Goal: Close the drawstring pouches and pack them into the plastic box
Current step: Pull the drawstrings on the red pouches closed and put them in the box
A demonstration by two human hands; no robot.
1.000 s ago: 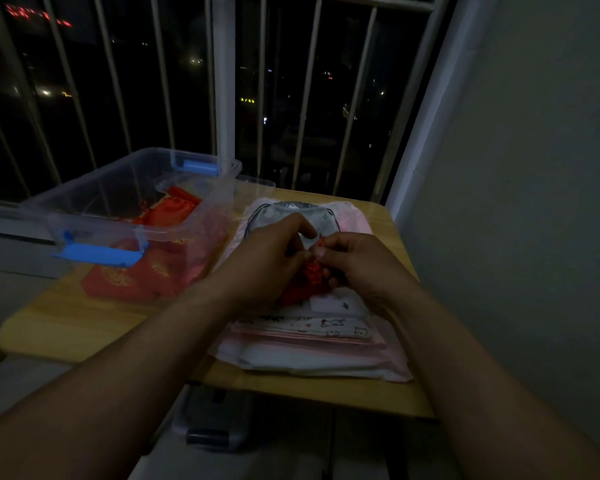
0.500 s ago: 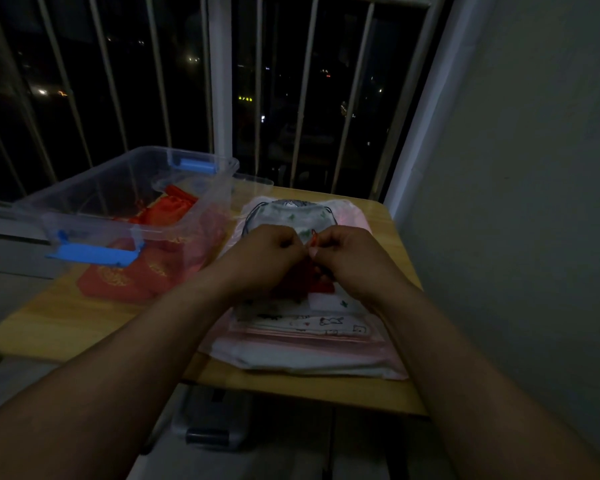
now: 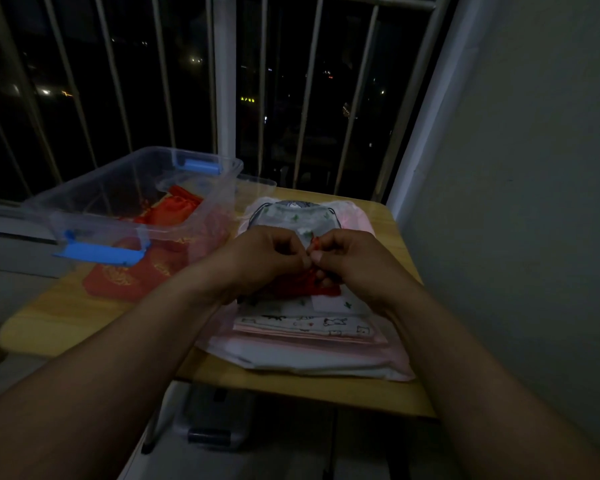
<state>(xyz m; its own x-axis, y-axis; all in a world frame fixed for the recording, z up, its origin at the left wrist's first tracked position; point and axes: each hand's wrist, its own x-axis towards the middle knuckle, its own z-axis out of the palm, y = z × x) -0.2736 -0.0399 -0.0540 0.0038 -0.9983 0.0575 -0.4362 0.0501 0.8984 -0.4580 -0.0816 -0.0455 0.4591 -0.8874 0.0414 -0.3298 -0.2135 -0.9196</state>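
A small red drawstring pouch (image 3: pixel 300 284) hangs between my two hands above a stack of pale printed pouches (image 3: pixel 302 320). My left hand (image 3: pixel 264 259) and my right hand (image 3: pixel 350 261) meet knuckle to knuckle, and each pinches the pouch's red top or cord; the cord itself is mostly hidden. The clear plastic box (image 3: pixel 94 216) with blue latches stands at the left of the table. Inside it lie several red pouches (image 3: pixel 175 207) with gold print.
The small wooden table (image 3: pixel 388 393) ends close in front of me and on the right meets a grey wall. Window bars stand behind the box. A grey object (image 3: pixel 212 431) sits on the floor under the table's front edge.
My hands have drawn close together and risen a little, bunching the red pouch's top between my fingertips. The view has tilted slightly. The box and the stack have not moved.
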